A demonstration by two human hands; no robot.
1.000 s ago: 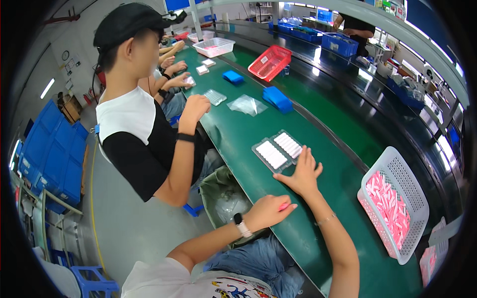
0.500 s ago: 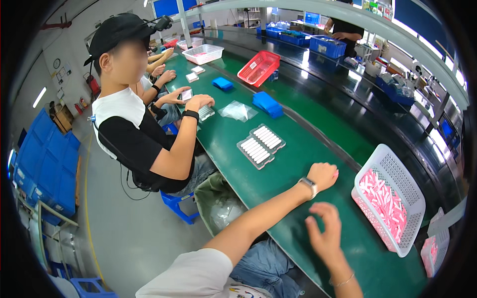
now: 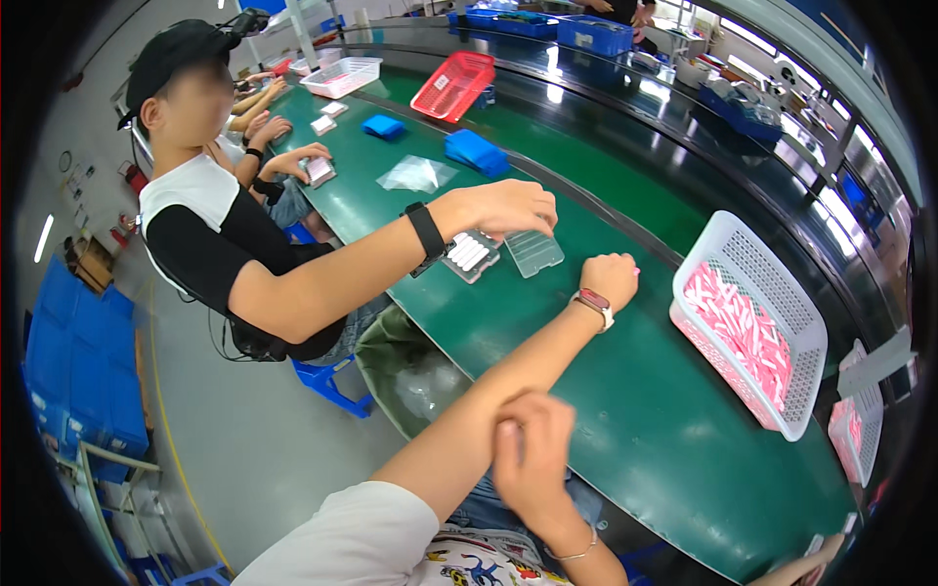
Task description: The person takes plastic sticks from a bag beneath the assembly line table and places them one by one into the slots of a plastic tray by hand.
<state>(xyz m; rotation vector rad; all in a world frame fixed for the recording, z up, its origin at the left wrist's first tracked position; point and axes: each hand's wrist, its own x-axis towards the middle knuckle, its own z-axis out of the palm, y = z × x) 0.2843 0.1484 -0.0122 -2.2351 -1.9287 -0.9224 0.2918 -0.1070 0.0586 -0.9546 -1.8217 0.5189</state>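
Observation:
My left hand rests curled on the green table, its back upward and a banded watch at the wrist. Whatever its fingers enclose, if anything, is hidden. Bent and slightly blurred, the fingers of my right hand lie against my left forearm below the elbow; nothing shows in them. Beyond my left hand, a co-worker's hand reaches over a clear plastic tray with compartments. Partly under that person's wrist lies a tray of white sticks. The co-worker's other hand is at a small pale box.
A white basket of pink and white pieces stands right of my left hand. Blue packs, clear bags and a red basket lie farther off. A green lined bin sits beside the table's near edge.
My right hand has moved left onto my left forearm. The co-worker's arm has stretched across to the trays, and one clear tray part now shows without white sticks. The view has shifted.

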